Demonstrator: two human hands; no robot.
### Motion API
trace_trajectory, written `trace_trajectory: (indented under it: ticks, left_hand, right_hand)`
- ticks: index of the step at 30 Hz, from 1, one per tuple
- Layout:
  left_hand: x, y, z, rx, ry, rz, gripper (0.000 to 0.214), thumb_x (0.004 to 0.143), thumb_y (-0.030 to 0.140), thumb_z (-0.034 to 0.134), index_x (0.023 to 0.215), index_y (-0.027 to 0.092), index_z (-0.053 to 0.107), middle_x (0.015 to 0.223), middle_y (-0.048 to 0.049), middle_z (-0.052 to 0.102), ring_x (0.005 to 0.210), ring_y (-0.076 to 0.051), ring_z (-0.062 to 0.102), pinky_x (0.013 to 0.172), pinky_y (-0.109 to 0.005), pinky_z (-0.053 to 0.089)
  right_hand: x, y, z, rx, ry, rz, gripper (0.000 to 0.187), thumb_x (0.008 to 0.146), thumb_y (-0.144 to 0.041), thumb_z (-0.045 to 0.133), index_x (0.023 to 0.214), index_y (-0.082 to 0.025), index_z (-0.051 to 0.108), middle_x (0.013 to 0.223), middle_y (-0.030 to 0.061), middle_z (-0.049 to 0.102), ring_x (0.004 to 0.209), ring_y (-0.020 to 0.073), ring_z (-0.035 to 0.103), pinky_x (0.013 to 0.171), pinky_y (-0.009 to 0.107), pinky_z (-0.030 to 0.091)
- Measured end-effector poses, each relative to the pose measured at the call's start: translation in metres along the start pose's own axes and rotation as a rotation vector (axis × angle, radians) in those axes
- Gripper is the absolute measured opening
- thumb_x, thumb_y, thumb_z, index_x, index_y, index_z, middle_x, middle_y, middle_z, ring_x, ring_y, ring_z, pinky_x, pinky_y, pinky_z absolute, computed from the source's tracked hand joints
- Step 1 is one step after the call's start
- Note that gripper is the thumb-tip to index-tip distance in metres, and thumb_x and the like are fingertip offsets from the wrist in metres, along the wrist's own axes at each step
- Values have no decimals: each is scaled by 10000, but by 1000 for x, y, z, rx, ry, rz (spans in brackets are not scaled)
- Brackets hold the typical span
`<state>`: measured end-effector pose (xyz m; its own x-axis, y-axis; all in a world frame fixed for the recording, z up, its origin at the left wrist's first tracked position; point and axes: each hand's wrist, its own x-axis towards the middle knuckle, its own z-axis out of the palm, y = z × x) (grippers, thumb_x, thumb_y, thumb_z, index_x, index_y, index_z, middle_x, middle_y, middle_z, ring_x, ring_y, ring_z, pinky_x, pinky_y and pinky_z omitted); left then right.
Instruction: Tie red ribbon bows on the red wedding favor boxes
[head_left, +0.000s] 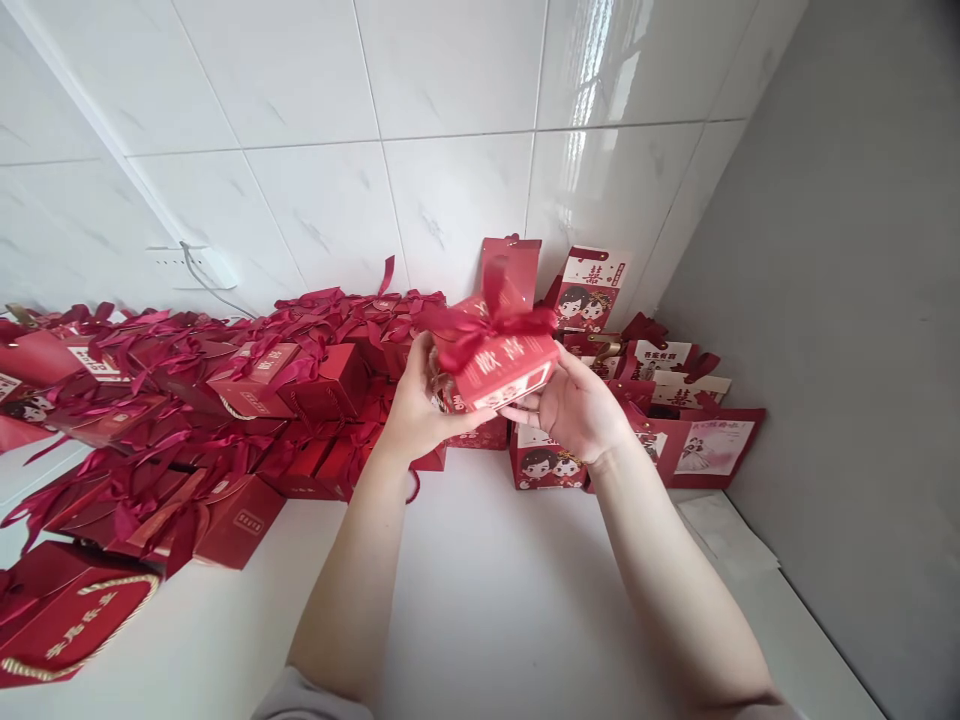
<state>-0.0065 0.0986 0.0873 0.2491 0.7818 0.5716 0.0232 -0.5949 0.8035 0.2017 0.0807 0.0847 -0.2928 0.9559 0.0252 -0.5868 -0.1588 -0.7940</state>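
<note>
Both my hands hold up a small red gift box (504, 372) tied with a dark red ribbon bow (484, 325), above the white counter (480, 600). My left hand (421, 400) grips the box's left side with curled fingers. My right hand (574, 405) cups its right side and underside. The box is tilted and carries pale lettering on its front.
Several red ribboned gift boxes (255, 390) are heaped along the tiled wall at left and centre. Red bags with cartoon couples (589, 295) stand at the back right beside a grey wall (847, 350). A wall socket with a cable (196, 268) is at left. White paper (724, 535) lies at right.
</note>
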Motion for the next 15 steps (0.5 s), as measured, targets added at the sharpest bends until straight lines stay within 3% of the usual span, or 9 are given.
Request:
trace_trajectory:
  ticks: [6, 15]
  left_hand:
    - [-3, 7, 3, 426, -122, 235, 1007, 713, 339, 866, 1535, 238, 294, 1555, -173, 403, 1482, -358, 367, 1244, -492, 317]
    - [-2, 8, 7, 431, -126, 240, 1045, 747, 329, 841, 1581, 256, 217, 1612, -161, 325, 1522, -349, 292, 1264, -483, 288]
  right_hand:
    - [2, 7, 2, -43, 118, -174, 243, 832, -481, 683, 956, -274, 713, 955, 0, 777, 897, 227, 717, 816, 372, 558]
    - [1, 5, 6, -3, 147, -205, 197, 818, -439, 688, 899, -266, 734, 922, -21, 778, 871, 210, 715, 811, 338, 536]
